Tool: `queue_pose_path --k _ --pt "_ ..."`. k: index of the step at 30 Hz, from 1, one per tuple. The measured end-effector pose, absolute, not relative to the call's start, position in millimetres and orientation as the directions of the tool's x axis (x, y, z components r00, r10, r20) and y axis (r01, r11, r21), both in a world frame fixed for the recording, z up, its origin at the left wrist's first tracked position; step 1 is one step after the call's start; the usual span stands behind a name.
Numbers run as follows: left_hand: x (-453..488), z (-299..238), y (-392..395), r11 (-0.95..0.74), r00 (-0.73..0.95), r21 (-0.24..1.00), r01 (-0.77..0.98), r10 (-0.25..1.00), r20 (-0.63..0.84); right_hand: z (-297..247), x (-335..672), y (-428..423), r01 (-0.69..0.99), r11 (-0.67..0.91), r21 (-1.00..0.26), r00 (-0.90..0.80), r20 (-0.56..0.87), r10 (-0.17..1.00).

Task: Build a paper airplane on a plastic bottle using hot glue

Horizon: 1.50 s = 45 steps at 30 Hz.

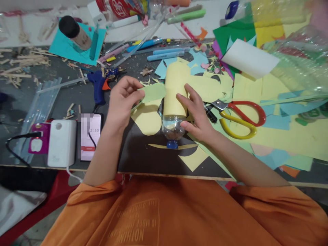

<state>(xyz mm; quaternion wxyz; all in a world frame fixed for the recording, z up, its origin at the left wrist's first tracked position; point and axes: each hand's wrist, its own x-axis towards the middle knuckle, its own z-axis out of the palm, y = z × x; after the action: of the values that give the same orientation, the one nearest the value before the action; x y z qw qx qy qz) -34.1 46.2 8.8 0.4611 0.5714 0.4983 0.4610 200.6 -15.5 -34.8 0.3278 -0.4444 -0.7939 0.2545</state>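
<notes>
Head cam, looking down at a really messy craft table [143,160]. The bottle [173,129] is lying on its side right in the middle, just in front of the person, with its blue cap [172,144] pointing back at them. Most of the bottle is wrapped in a yellow paper sleeve [175,90]; only the clear neck end shows, with something brownish inside that I can't make out.

The left hand [123,99] has thumb and fingers pressed together, pinching the edge of a green paper strip [153,92] that runs across to touch the yellow sleeve. The right hand [197,118] isn't gripping anything. Its fingers are laid out flat on the sleeve's right side and the thumb sits down by the clear part of the bottle.

Scissors [241,118] with red and yellow handles are just beside the right hand, lying on a pile of loose yellow and blue paper. A blue glue gun [98,87] sits near the left hand on its far side. Closer to the table edge on the left, a phone [89,136] sits next to a white power bank [62,143]. A few pens [165,54] are farther back, with wooden sticks [28,61] scattered in the back left corner.
</notes>
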Motion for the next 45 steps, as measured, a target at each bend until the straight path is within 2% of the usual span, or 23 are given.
queue_pose_path --k 2,6,12,17,20,23,27,31,36,41,45 --pt "-15 3 48 -0.039 0.126 0.995 0.095 0.992 0.027 -35 200 -15 0.526 0.493 -0.693 -0.368 0.337 0.866" --pt "18 0 52 -0.143 0.220 0.981 0.128 0.969 0.113 -36 200 -14 0.485 0.510 -0.710 -0.269 0.433 0.860" --pt "29 4 52 -0.217 0.331 0.965 0.145 0.930 0.160 -38 200 -7 0.528 0.375 -0.762 -0.029 0.426 0.904" --pt "32 10 55 -0.220 0.301 0.956 0.195 0.941 0.155 -33 198 2 0.430 0.314 -0.846 0.122 0.399 0.909" --pt "34 19 67 -0.227 0.327 0.942 0.246 0.934 0.140 -19 201 13 0.373 0.229 -0.899 0.096 0.283 0.954" --pt "34 30 80 -0.293 0.428 0.909 0.295 0.892 0.149 1 204 30 0.350 0.190 -0.917 0.007 0.206 0.979" --pt "30 42 86 -0.430 0.414 0.803 0.412 0.874 0.255 17 203 47 0.331 0.148 -0.932 -0.079 0.129 0.988" --pt "31 45 85 -0.529 0.465 0.721 0.447 0.826 0.318 14 200 49 0.313 0.152 -0.938 -0.056 0.141 0.988" --pt "34 41 84 -0.531 0.446 0.688 0.495 0.834 0.323 9 196 45 0.330 0.140 -0.934 0.022 0.156 0.987" --pt "34 40 76 -0.472 0.499 0.762 0.444 0.836 0.227 14 190 42 0.257 0.205 -0.945 0.143 0.246 0.959" --pt "36 43 72 -0.458 0.580 0.809 0.369 0.793 0.185 19 188 39 0.144 0.270 -0.952 0.061 0.281 0.958"
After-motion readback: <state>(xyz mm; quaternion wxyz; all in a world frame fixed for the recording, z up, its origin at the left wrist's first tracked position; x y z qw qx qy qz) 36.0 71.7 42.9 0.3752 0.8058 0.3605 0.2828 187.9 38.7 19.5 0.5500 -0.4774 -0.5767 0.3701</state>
